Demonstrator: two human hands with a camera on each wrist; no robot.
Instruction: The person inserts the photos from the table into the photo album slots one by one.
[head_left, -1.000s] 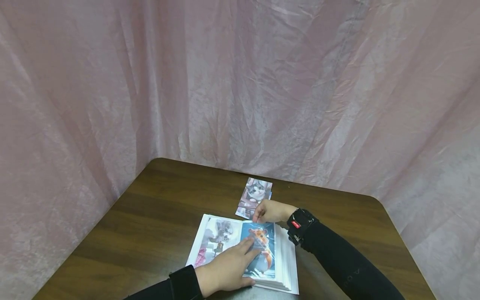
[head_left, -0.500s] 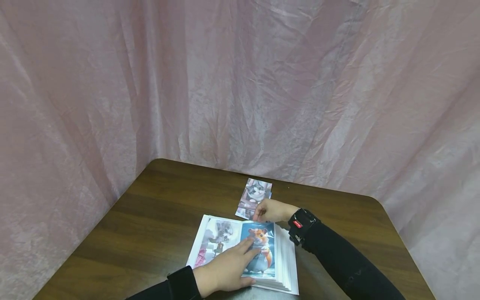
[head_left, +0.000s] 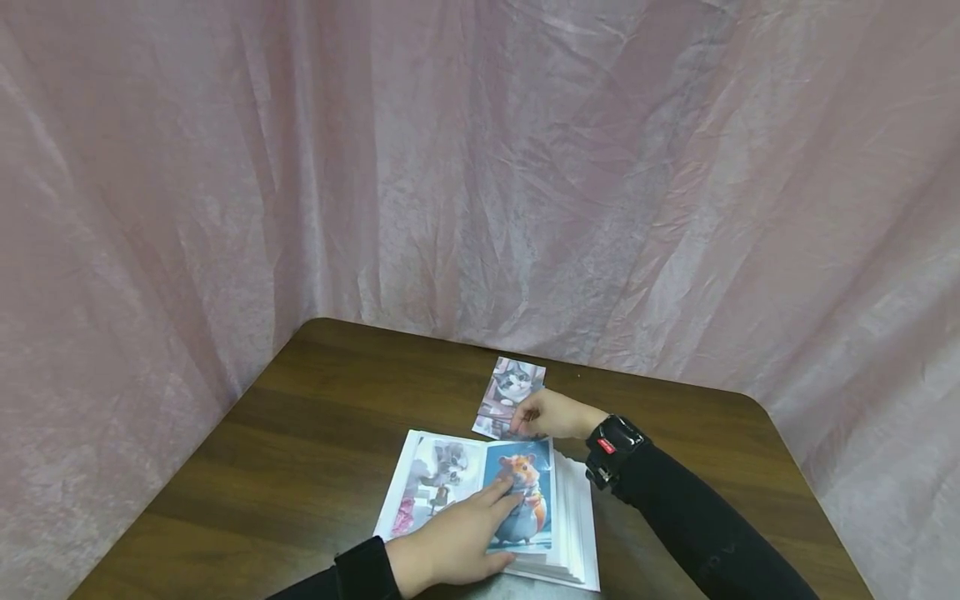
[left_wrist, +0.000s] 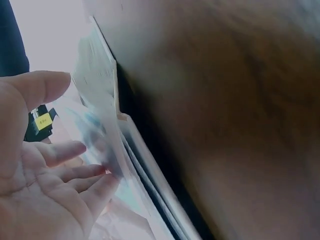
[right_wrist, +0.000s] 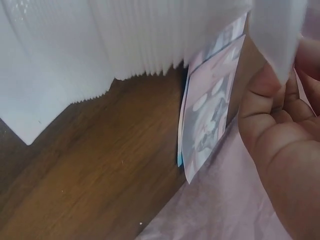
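Note:
An open photo album [head_left: 577, 533] lies on the table, with a greyish cat picture [head_left: 442, 475] on its left page and a hamster picture [head_left: 522, 508] on a blue ground on the right. My left hand [head_left: 461, 533] rests across the right page, fingers extended over the hamster picture; the left wrist view shows the same hand [left_wrist: 55, 180] with straight fingers against the page. At the page's top edge, my right hand [head_left: 555, 415] pinches the hamster picture. Seen from the right wrist, that hand [right_wrist: 285, 125] grips the picture's white back [right_wrist: 277, 35] by a corner.
Just beyond the album, a few loose cat pictures [head_left: 513, 383] overlap on the brown wooden table [head_left: 322, 417]. A pink curtain [head_left: 480, 167] hangs behind the table's far edge. The album's stacked page edges [right_wrist: 145, 50] fan out in the right wrist view.
The right hand has shifted slightly away and to the right, and the hamster picture has slid a little upward past the page's top edge. The left hand has stayed nearly still.

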